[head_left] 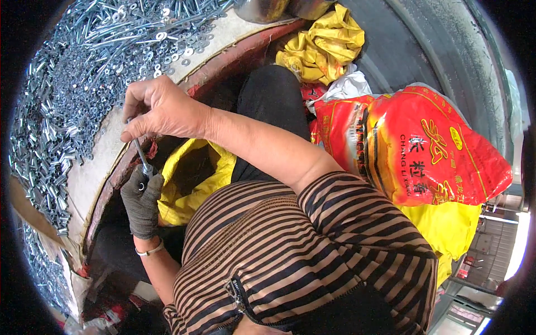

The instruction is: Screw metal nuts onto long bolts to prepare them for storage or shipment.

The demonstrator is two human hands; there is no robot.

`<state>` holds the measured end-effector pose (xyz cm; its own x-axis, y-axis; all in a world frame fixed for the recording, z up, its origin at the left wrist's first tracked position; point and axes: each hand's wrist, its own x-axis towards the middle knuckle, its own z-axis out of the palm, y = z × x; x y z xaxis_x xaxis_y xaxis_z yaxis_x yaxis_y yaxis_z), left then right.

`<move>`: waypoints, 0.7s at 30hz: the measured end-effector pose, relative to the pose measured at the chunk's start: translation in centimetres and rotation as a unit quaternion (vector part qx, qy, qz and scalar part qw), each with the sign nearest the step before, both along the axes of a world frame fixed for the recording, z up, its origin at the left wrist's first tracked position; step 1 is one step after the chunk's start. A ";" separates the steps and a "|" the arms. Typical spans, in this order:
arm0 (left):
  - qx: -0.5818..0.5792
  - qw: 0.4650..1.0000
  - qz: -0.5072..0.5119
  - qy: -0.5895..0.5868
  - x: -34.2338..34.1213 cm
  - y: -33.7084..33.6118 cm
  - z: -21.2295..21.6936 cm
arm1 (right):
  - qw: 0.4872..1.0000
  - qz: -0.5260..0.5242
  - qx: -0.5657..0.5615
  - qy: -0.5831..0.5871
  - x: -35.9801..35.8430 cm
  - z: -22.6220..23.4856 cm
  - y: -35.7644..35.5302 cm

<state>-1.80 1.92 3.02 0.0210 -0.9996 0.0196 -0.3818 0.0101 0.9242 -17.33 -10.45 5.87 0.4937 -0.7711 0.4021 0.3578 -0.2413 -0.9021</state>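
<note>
A slim metal rod (138, 148) is being held aslant between two hands, beside the edge of the tabletop (86, 184) and near an open yellow bag (224, 170). Its upper end is being pinched between thumb and fingers of the bare right hand (164, 109); its lower end is being clasped by the gloved left hand (142, 204), where a small metal ring (142, 186) is showing. Good control is probably being served by the low, firm grip. A light, straight pinch above is being called for, since slim round metal is easily being rolled or tilted.
</note>
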 end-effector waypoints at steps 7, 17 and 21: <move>-0.012 0.998 0.036 0.052 1.0 0.4 -0.3 | 0.934 0.302 0.180 0.058 1.4 -1.8 1.0; -0.046 0.871 0.159 -0.462 7.2 0.5 -4.5 | 0.990 -0.003 -0.142 0.021 8.3 -2.3 4.1; -0.147 0.856 0.233 -0.437 9.1 -0.3 -1.1 | 0.997 0.049 -0.041 -0.037 6.8 -1.6 4.1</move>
<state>7.30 1.65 1.93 0.2645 -0.8363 0.4802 -0.9523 -0.1479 0.2669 -10.55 -6.35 4.23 0.5318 -0.6834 0.5002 0.4490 -0.2732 -0.8507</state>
